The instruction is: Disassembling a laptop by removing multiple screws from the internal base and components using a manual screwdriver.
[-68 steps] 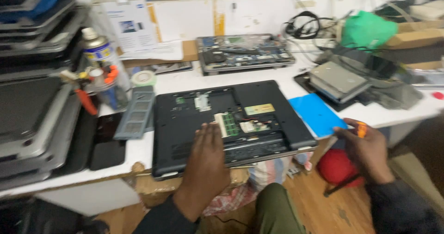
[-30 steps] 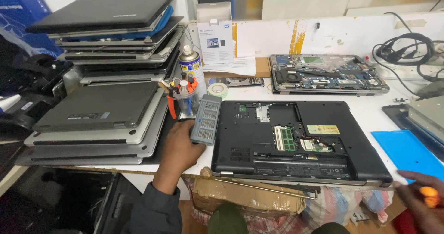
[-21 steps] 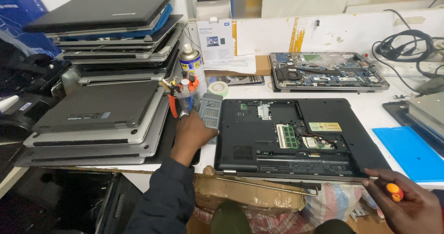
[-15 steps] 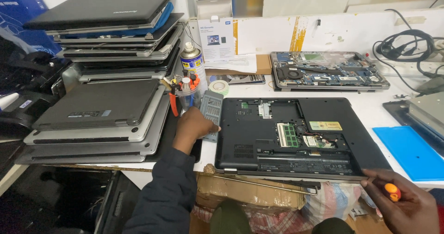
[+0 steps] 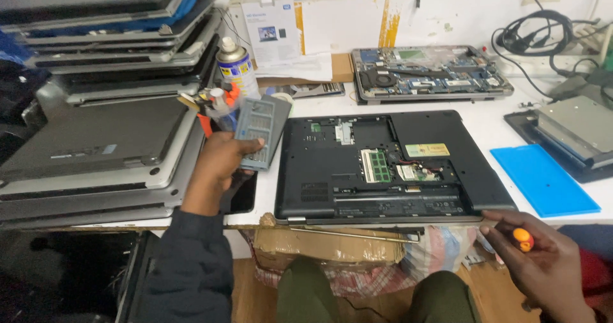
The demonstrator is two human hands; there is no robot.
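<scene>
**Grey cover panel held at the left edge of an opened laptop**

At the far left a stack of closed laptops [image 5: 108, 106] rises from the desk [image 5: 479, 122]; at least six lids show, the lower ones silver, the upper ones dark, one with a blue edge. Just right of the stack stand one spray can [image 5: 235, 64] and a cluster of small tools with orange handles [image 5: 214, 102], too crowded to count. These stand close behind the left hand [image 5: 220, 163].

The left hand's grip is closed on the lower end of a grey slatted cover panel [image 5: 260, 131], thumb on top, fingers beneath. The panel is lifted and tilted, its far end toward the spray can, its right edge just beside the black laptop. A dark flat slab [image 5: 239, 195] lies on the desk under the wrist.

In the middle lies one black laptop [image 5: 389, 163], bottom up, its bay open with one green memory module [image 5: 375, 165] showing. Behind it a white box [image 5: 271, 32] and papers lean on the wall, and a second opened laptop [image 5: 431, 74] shows its boards and one fan.

Right of the black laptop lies one blue mat [image 5: 543, 179], with a grey flat unit on a dark tray [image 5: 571, 131] behind it and a coil of black cables [image 5: 543, 32] at the wall.

At the lower right, below the desk edge, the right hand [image 5: 543, 265] has its grip closed around a screwdriver with an orange cap [image 5: 523, 238]; its shaft is hidden.
</scene>
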